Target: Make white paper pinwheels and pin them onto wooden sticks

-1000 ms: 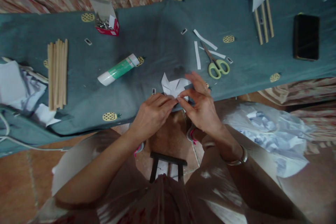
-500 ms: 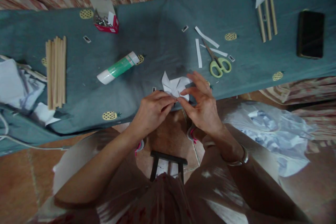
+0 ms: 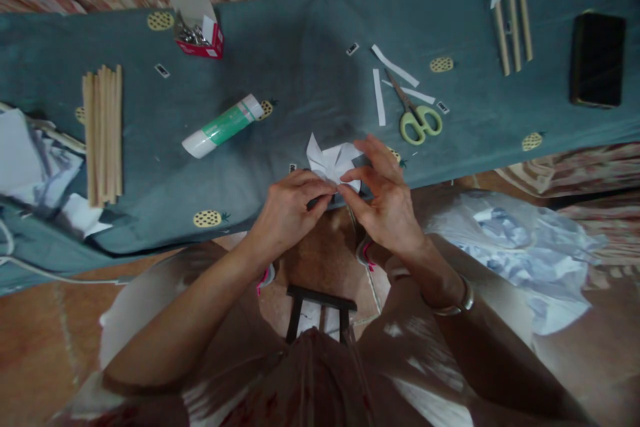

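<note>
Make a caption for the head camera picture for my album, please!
The left hand and right hand hold folded white paper at the near edge of the teal cloth, scissors lying beyond.

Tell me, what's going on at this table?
A seated person is working a folded white paper with bare hands: the left hand and right hand both have their fingertips at its near edge. Its points stick up. Green-handled scissors lie beside cut paper strips, and a green-and-white tube and wooden sticks lie off to the left.
</note>
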Tool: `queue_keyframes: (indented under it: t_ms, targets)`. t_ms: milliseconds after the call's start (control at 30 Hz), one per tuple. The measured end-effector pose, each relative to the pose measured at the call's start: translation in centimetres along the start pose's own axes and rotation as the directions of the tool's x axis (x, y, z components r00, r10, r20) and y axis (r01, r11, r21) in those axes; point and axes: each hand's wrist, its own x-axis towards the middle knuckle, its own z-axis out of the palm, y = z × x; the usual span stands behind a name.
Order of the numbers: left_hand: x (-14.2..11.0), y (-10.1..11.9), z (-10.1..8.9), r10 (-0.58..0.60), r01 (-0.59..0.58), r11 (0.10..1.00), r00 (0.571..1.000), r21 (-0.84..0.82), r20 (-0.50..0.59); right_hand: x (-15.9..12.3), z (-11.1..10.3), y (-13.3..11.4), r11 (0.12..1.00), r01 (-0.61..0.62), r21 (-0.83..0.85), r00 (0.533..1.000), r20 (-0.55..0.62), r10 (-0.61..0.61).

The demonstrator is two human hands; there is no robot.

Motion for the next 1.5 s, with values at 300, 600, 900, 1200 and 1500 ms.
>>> queue_keyframes:
  t_ms: [300,600,900,1200,1500]
  targets:
    - [0.05,-0.02,0.13,-0.008,0.008,1.0,1.0,0.01,-0.013,0.04,0.04,-0.17,1.0,-0.013,0.004,1.0,-0.007,0.013]
    - [0.12,0.07,0.0,-0.032,0.032,0.999,0.999,-0.002,0.011,0.0,0.05,-0.13,0.998,-0.043,0.039,0.999,0.022,0.042]
    - [0.09,0.11,0.0,-0.03,0.03,1.0,0.999,0.006,0.015,-0.05,-0.09,-0.34,0.999,0.028,-0.032,1.0,0.012,-0.028]
    - [0.12,0.23,-0.01,-0.051,0.05,0.999,0.998,0.013,0.021,-0.26,-0.09,-0.32,0.985,0.081,-0.15,0.994,0.089,-0.068]
    - [0.06,0.14,0.0,-0.028,0.028,1.0,1.0,0.013,0.005,-0.11,0.45,-0.77,0.992,0.073,-0.102,0.993,0.098,-0.063]
